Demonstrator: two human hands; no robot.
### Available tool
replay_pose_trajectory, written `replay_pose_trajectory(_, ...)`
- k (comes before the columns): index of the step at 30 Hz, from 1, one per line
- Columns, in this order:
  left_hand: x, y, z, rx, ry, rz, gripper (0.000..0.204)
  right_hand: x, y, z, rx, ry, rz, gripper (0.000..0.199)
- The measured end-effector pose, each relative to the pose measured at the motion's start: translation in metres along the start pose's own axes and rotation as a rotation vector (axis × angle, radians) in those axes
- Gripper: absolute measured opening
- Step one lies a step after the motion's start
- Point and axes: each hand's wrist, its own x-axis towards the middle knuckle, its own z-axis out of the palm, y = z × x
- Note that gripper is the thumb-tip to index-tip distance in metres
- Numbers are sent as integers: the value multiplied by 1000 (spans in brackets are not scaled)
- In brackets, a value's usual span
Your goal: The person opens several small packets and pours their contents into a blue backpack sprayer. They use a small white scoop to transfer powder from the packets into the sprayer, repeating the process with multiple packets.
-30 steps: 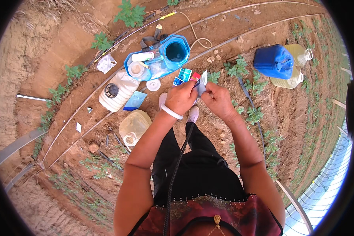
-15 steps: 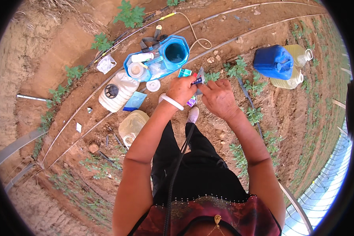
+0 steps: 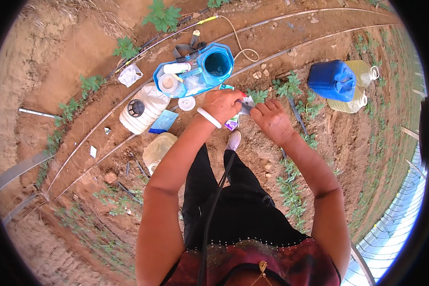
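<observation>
Between my two hands is a small silvery packet [image 3: 246, 105], partly covered by fingers. My left hand [image 3: 221, 105], a white bangle at its wrist, is closed on the packet's left side. My right hand [image 3: 273, 120] has its fingers curled in at the other side, pinching the packet's edge. Just below them a purple-and-white packet [image 3: 231, 124] shows near my shoe. A teal packet [image 3: 227, 87] is half hidden behind my left hand. Up and to the left stands a blue sprayer tank [image 3: 228, 49] with its round mouth uncovered; a white bottle [image 3: 176, 68] and a clear cup [image 3: 170, 85] rest on it.
A white jug [image 3: 150, 114] with a black strainer, a white lid [image 3: 186, 103], a blue packet [image 3: 164, 122] and a translucent jug [image 3: 158, 148] lie at left. A blue canister [image 3: 330, 78] and yellowish jugs [image 3: 365, 74] stand right. Hoses and green plants cross the soil.
The packet has tipped from upright to lying lower between my hands. My right hand has shifted slightly right and down; my left has barely moved.
</observation>
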Motion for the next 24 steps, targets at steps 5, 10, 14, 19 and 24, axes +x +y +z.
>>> replay_pose_trajectory(5,-7,-1,-12,-349,-60,-335,26,16,-10,4,23,154,0,13)
replay_pose_trajectory(10,-6,-20,-1,-28,-78,-251,21,29,-21,14,-9,78,-25,14)
replay_pose_trajectory(14,-4,-26,-3,61,-126,-212,11,41,-21,18,8,-47,48,18)
replay_pose_trajectory(19,-7,-38,-15,-277,-17,-404,14,60,-22,22,254,292,122,26)
replay_pose_trajectory(24,-5,-51,-29,-471,-12,-505,17,66,-31,48,833,354,578,32)
